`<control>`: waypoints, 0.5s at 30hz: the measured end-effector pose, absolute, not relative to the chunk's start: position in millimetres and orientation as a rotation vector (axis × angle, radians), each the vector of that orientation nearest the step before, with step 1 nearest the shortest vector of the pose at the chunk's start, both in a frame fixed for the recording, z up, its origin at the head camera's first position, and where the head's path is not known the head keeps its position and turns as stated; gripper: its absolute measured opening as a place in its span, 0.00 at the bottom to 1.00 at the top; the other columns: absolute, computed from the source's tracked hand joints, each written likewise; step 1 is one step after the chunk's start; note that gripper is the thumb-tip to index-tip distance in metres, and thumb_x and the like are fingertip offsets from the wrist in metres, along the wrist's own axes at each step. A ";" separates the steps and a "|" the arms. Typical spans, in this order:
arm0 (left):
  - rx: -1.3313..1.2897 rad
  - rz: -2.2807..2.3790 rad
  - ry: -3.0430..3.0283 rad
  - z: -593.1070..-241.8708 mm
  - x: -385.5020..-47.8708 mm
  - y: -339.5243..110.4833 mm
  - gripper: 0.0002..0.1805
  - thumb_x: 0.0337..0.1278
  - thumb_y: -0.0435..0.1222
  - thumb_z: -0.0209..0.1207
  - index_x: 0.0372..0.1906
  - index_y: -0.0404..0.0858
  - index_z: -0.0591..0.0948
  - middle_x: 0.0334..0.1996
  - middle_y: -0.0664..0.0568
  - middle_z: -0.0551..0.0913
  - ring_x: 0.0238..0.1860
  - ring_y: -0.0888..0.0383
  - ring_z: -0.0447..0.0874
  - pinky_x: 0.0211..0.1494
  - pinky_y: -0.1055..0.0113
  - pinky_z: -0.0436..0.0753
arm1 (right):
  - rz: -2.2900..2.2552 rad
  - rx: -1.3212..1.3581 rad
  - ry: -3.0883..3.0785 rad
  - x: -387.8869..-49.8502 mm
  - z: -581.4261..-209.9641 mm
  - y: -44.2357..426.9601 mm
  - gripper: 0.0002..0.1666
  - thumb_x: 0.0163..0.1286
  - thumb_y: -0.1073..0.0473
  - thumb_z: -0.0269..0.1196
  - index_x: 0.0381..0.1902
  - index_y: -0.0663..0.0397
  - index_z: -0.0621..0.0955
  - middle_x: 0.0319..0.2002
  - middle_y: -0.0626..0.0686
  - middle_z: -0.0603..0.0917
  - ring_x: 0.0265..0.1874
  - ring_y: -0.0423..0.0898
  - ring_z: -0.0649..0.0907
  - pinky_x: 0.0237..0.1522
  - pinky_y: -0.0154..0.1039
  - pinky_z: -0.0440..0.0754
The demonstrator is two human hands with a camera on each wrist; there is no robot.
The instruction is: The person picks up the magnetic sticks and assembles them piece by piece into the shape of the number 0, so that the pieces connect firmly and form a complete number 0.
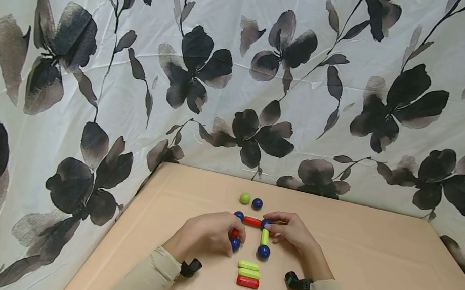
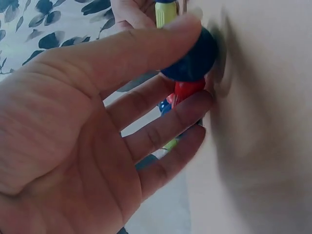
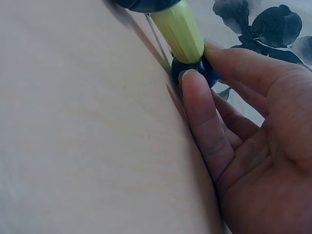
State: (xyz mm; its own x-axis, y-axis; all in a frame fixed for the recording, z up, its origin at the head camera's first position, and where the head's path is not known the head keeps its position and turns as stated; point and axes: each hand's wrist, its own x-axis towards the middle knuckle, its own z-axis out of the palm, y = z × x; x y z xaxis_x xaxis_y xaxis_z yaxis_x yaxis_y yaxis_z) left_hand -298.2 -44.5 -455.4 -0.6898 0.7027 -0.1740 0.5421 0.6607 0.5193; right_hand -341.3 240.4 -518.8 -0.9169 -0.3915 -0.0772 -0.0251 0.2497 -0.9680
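On the table, blue balls and rods form a three-sided frame. A red rod spans the far side between a blue ball and the far-right blue ball. Down the right runs a yellow-green rod, ending in a near-right blue ball. My left hand pinches the near-left blue ball, thumb on it, fingers beside the left red rod, which is partly hidden. With thumb and fingertips, my right hand pinches the far-right blue ball where the yellow-green rod joins it.
Two yellow-green rods and a loose red rod lie side by side nearer me. Behind the frame sit a green ball and a spare blue ball. A floral curtain hangs behind the tan table.
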 end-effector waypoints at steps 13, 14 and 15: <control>0.969 0.542 2.589 -455.4 -298.9 -42.2 0.17 0.46 0.32 0.80 0.40 0.51 0.88 0.40 0.64 0.83 0.42 0.62 0.79 0.55 0.68 0.80 | -1.726 -0.397 2.236 -343.7 -523.1 238.9 0.26 0.70 0.60 0.70 0.64 0.64 0.81 0.51 0.58 0.87 0.31 0.46 0.86 0.32 0.39 0.89; 0.965 0.543 2.595 -456.0 -298.8 -42.4 0.17 0.46 0.32 0.80 0.41 0.52 0.88 0.40 0.64 0.83 0.42 0.62 0.79 0.55 0.67 0.80 | -1.730 -0.392 2.236 -343.9 -523.5 238.9 0.26 0.71 0.61 0.70 0.64 0.64 0.80 0.50 0.58 0.87 0.31 0.46 0.86 0.32 0.39 0.89; 0.964 0.544 2.599 -456.5 -298.7 -42.4 0.17 0.47 0.33 0.80 0.41 0.52 0.88 0.40 0.64 0.83 0.43 0.62 0.79 0.56 0.66 0.81 | -1.734 -0.395 2.236 -343.8 -524.0 238.9 0.27 0.71 0.61 0.69 0.65 0.64 0.80 0.49 0.58 0.86 0.32 0.46 0.85 0.32 0.40 0.89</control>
